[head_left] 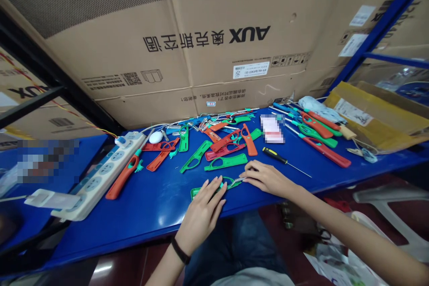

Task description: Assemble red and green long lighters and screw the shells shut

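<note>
Patience beats muscle on fiddly work like this, if you ask me. Left hand lies over a slim green plastic lighter-handle shell, which sits near the front edge of the glossy blue tabletop, right in front of the person. Those fingers are stretched out and slightly apart; can't tell whether they're actually gripping the shell or just resting on it, since the undersides are hidden.

Right hand has thumb and fingertips drawn together, and they look clamped on the end of a small silvery metal piece at the shell's right-hand end. The exact contact is too small to make out.

My take: keep the shell pinned flat with light, even pressure so it doesn't skate on that slick top. Guide the metal piece in line with the shell, no twisting, because thin plastic probably won't forgive much. If it snags, ease off and realign instead of shoving. The yellow-and-black-handled screwdriver lies just beyond the right hand, so I'd mind the knuckles when reaching past.
</note>
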`<state>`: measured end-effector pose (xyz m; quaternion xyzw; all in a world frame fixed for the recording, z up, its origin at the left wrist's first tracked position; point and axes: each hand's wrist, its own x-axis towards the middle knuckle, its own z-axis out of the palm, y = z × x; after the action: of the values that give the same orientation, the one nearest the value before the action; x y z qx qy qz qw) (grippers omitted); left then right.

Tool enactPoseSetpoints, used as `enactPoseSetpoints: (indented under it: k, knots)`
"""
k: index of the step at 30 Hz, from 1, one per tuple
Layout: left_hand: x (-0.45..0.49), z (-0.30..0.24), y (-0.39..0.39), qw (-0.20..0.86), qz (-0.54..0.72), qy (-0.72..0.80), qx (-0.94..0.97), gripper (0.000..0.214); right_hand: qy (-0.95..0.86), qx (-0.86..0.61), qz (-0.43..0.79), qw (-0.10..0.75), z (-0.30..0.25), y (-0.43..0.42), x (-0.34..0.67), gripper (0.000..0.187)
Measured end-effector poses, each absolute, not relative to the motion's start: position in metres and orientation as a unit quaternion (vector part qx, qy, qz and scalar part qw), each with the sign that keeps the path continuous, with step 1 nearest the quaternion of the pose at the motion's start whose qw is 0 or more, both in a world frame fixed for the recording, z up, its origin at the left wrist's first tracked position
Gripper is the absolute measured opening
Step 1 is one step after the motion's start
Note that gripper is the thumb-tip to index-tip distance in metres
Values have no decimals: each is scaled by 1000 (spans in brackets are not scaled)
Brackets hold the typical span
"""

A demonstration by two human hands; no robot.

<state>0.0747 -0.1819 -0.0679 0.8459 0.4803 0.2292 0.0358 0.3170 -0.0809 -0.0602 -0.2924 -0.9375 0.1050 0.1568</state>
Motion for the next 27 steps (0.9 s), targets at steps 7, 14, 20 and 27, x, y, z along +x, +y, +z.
enactPoseSetpoints:
  k: [7,14,20,27]
  knots:
    - [74,-69,-182,45,228,487,842,45,-922,-302,160,184,-62,-83,318,24]
    - [75,-70,-183,46,227,490,840,45,-916,-311,181,177,-63,-82,318,25]
    - [74,-70,-183,49,228,488,841,45,-928,-298,148,168,-61,-84,318,26]
    - [73,-72,-182,46,226,485,844,44,-946,-276,11,171,-60,-88,312,25]
